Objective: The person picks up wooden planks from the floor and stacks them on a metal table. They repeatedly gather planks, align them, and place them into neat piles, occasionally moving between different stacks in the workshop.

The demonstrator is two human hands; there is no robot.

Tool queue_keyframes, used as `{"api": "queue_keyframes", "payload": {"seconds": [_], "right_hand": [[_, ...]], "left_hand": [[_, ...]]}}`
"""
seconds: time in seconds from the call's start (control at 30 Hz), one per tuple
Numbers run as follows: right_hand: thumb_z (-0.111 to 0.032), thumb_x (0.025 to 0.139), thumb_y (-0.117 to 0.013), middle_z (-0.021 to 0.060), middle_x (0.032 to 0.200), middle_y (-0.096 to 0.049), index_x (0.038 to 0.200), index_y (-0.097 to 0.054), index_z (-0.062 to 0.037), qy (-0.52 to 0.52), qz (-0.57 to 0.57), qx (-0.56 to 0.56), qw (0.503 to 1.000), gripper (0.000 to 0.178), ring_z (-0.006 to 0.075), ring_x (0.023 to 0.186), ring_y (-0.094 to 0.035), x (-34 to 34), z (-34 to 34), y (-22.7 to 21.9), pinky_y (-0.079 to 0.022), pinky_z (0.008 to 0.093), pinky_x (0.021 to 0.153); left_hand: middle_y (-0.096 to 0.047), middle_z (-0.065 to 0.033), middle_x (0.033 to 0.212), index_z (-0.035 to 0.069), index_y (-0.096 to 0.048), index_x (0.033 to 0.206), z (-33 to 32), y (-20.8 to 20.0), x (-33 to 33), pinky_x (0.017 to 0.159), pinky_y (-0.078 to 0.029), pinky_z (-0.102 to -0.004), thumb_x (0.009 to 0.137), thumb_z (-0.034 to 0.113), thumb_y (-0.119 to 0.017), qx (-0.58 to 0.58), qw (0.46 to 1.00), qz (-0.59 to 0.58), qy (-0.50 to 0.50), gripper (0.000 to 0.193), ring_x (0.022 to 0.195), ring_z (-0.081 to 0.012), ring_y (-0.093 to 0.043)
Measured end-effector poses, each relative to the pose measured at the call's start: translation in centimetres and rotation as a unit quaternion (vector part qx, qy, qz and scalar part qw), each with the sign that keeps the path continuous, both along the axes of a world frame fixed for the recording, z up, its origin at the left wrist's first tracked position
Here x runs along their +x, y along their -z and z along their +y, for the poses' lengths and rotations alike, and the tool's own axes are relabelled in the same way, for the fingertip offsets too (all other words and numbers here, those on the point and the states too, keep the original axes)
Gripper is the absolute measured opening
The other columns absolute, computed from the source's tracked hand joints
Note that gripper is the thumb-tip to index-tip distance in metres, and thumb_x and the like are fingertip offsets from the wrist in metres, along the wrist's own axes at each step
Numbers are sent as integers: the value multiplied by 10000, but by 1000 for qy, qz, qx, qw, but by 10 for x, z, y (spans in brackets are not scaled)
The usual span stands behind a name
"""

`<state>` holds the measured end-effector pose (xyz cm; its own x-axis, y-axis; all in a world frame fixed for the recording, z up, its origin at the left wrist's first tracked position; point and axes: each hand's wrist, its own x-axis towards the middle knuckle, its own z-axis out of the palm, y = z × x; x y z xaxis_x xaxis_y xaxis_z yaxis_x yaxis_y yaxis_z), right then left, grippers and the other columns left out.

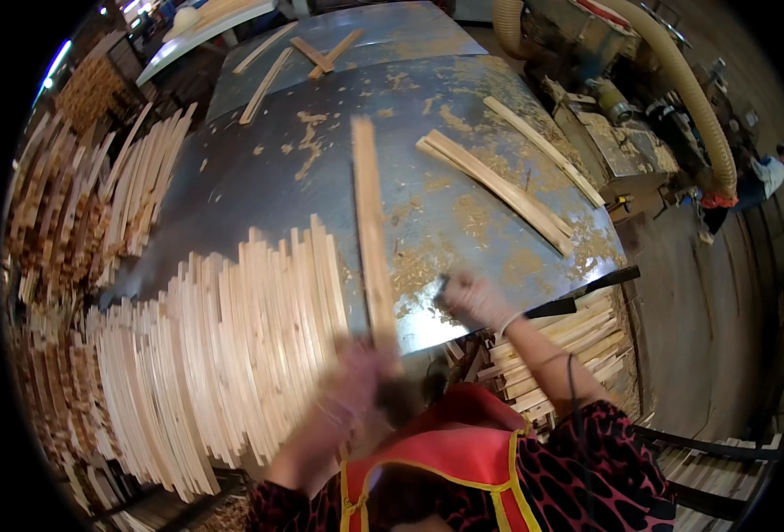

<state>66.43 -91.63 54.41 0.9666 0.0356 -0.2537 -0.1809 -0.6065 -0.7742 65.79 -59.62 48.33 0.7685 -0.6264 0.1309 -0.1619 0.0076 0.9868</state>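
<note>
Long pale wooden strip [371,232], slightly aslant

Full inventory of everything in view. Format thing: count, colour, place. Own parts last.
Metal table: one, grey, centre
Strip row: many, pale wood, table's near left
Long strip: one, tan, by left hand
Overlapping strips: at least two, tan, right of centre
Single strip: one, pale, table's right edge
Far strips: four, tan, far end
Shavings: uncountable, tan, tabletop
Stacked wood: many, brown, left
Lower strips: many, pale, below table's right
Hose: beige, upper right, count unclear
Co-worker: one, pale top, far right
Apron: one, red-yellow, bottom
Left hand: one, blurred, strip's near end
Right hand: one, pale, table's near edge
</note>
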Motion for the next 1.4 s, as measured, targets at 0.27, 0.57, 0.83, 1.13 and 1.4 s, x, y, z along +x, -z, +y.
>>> {"api": "queue_keyframes", "payload": {"seconds": [0.27, 0.57, 0.83, 1.13, 1.4], "right_hand": [[-403, 749, -819, 189, 1318, -635, 1392, -548, -80, 181, 27, -390, 903, 768, 370, 1255, -586, 83, -223, 51, -461, 435, 1091], [-299, 694, -774, 225, 1089, -687, 1166, -686, -42, 106, -1, -341, 934, 544, 400, 1094, -657, 110, -321, 66, -544, 439, 967], [-280, 815, -724, 210, 1235, -677, 1326, -594, -57, 304, 118, -420, 847, 573, 341, 1162, -670, 129, -447, 70, -536, 435, 1004], [-338, 761, -792, 313, 1261, -657, 1570, -345, -28, 300, 73, -130, 942, 975, 412, 1178, -650, 122, -319, 30, -513, 446, 1015], [-147, 780, -849, 141, 1167, -695, 1539, -415, -29, 276, 104, 316, 902, 883, 208, 981, -681, 17, -61, 38, -596, 322, 869]], "left_hand": [[-550, -213, 1439, -18, -439, 1517, -107, -150, 246, 1054, -487, -379, 932, 167, -698, 83, 926, -108, -351, 667, 1260, -265, -590], [-416, -334, 1534, -103, -416, 1494, -35, -4, 124, 1219, -244, -532, 881, 407, -729, 550, 787, -94, -263, 857, 1444, -480, -352], [-433, -357, 1517, -134, -395, 1503, -12, 16, 111, 1230, -240, -574, 1005, 587, -523, 596, 734, -273, -180, 884, 1430, -529, -354], [-319, -311, 1607, -83, -359, 1542, 24, 56, 96, 1243, -178, -562, 884, 302, -702, 541, 773, -232, -238, 836, 1500, -486, -244], [-469, -279, 1493, 76, -551, 1456, -4, 26, 115, 1175, -274, -566, 874, 406, -715, 553, 756, -262, -234, 688, 1379, -463, -406]]}}
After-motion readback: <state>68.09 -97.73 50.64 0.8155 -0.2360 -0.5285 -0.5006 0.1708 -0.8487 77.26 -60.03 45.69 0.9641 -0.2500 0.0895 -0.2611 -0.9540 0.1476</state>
